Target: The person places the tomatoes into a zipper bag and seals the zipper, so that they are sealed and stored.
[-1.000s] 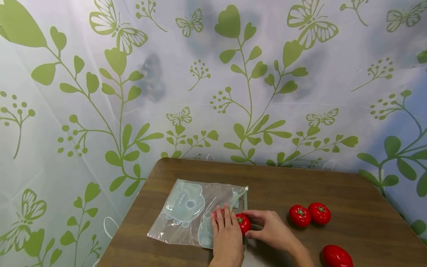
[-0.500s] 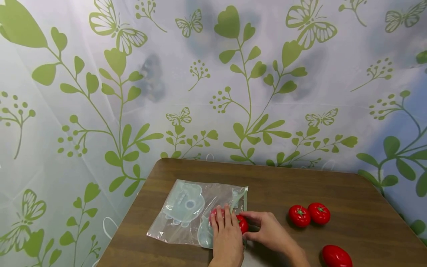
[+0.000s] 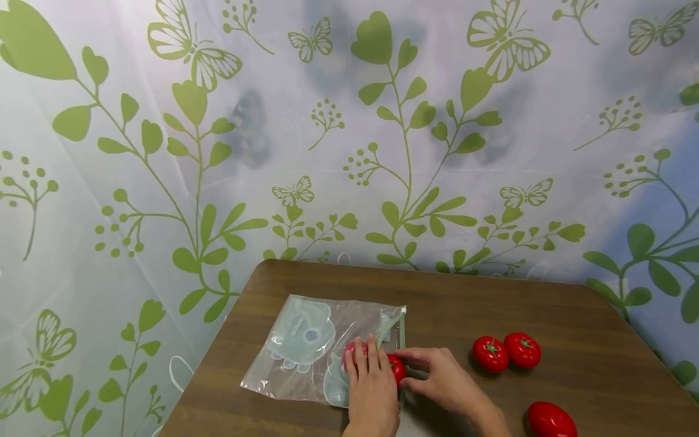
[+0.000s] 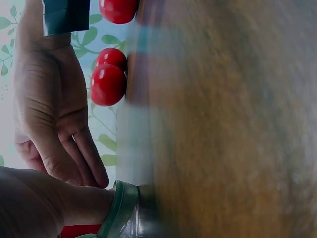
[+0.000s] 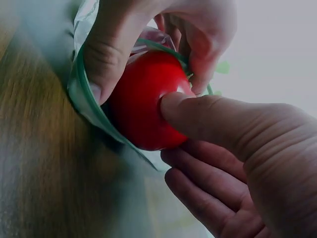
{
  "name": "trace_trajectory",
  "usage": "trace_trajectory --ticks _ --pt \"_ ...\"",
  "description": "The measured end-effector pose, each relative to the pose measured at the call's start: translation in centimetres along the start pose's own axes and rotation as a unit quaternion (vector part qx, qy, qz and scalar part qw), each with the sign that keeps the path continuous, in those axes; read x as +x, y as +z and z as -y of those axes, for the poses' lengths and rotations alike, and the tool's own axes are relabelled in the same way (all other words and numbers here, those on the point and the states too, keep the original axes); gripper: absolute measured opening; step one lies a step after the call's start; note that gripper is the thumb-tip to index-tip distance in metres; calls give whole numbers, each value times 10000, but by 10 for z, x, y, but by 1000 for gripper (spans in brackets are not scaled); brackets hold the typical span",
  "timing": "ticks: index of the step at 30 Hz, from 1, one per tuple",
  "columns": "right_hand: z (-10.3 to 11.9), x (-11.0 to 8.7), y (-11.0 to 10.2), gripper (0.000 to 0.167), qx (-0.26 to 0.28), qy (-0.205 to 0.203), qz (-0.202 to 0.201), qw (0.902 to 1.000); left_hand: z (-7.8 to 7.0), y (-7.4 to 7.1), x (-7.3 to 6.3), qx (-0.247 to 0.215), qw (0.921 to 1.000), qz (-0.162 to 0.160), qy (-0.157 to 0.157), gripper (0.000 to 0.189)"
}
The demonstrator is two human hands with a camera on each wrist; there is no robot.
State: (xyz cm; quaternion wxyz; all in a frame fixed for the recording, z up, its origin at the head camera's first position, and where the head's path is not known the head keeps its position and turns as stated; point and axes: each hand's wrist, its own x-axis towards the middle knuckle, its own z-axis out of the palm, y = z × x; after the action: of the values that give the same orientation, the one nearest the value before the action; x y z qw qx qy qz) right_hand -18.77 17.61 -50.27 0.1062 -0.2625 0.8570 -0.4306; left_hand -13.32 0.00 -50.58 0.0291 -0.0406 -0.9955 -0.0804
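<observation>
My right hand (image 3: 445,382) pinches a red toy tomato (image 5: 148,99), thumb on its near side, at the zip mouth of a clear plastic zip bag (image 3: 349,312). My left hand (image 3: 374,388) lies over the bag's mouth end, fingers extended on top. In the right wrist view, the left thumb (image 5: 101,69) and fingers hold the green-edged mouth apart around the tomato. Through the film, another red tomato (image 3: 357,351) shows beside the left fingertips. The bag is printed with a pale cartoon dinosaur (image 3: 303,334). The left palm is hidden.
Two red tomatoes with green stems (image 3: 490,354) stand side by side to the right on the brown wooden table (image 3: 437,297). Nearer the front right lies another red tomato (image 3: 551,419), no stem visible. A leaf-printed curtain (image 3: 327,152) hangs behind the table.
My right hand has moved slightly left, pushing the tomato a little farther into the bag's mouth. The left hand has stayed in place.
</observation>
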Motion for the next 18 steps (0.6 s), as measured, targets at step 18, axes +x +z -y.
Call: trace_trajectory --ticks 18 --pt "-1 10 13 47 64 -171 -269 9995 -3 2 -2 59 9996 -270 -33 91"
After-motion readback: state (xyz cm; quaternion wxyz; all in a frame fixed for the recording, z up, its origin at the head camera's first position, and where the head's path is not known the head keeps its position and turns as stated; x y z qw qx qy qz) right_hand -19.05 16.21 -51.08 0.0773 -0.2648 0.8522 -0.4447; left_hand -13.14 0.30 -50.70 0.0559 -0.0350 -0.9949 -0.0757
